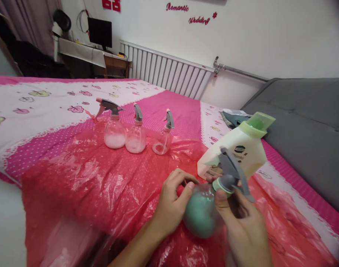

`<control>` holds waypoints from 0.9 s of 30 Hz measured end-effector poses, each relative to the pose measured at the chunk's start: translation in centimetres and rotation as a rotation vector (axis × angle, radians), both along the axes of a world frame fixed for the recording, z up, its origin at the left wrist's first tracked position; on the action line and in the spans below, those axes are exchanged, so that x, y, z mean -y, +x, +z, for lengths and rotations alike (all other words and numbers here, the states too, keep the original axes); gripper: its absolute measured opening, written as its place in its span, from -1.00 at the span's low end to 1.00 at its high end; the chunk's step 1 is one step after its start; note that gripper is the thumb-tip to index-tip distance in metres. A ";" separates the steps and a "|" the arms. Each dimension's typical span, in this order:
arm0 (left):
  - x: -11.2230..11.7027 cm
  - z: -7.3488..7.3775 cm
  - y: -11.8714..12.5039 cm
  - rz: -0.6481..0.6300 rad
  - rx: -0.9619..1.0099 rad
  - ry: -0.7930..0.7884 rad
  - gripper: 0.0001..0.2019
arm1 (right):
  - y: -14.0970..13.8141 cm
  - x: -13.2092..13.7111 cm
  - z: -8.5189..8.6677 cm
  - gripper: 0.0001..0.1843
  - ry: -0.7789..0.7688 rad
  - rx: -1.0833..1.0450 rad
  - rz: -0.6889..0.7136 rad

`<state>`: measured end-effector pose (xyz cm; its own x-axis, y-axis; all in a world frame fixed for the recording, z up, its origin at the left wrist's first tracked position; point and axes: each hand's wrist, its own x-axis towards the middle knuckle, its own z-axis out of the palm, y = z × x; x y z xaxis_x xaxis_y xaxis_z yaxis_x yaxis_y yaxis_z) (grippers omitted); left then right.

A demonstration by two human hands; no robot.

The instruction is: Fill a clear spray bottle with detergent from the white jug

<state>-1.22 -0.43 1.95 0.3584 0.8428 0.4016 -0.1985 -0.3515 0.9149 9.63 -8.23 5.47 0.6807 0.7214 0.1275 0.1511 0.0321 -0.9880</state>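
Observation:
A round clear spray bottle [201, 215] with green liquid inside leans to the right above the red plastic sheet. My left hand [175, 198] is curled around the bottle's left side, thumb on its shoulder. At the neck, my right hand [240, 218] grips the green collar just under the grey trigger head [232, 172], its fingers partly hidden behind. Right behind the bottle stands a large cream detergent jug [232, 152] with a green cap [259, 122].
Three clear spray bottles stand farther back on the red plastic sheet [102, 174]: a left one [115, 135], a middle one [135, 139] and a right one [162, 141]. The sheet covers part of a pink patterned bed [180, 107]. A grey headboard [305, 122] rises at right.

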 end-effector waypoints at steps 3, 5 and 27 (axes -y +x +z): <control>-0.1 0.0 0.0 -0.002 -0.004 0.004 -0.81 | 0.0 -0.1 -0.1 -0.36 -0.007 0.032 -0.022; -0.1 0.1 0.0 -0.003 -0.008 0.014 -0.82 | -0.1 -0.1 0.0 -0.35 -0.003 0.026 -0.038; -0.1 0.2 -0.1 -0.041 0.018 -0.041 -0.73 | 0.4 -0.2 -0.7 -0.33 0.080 -0.050 -0.080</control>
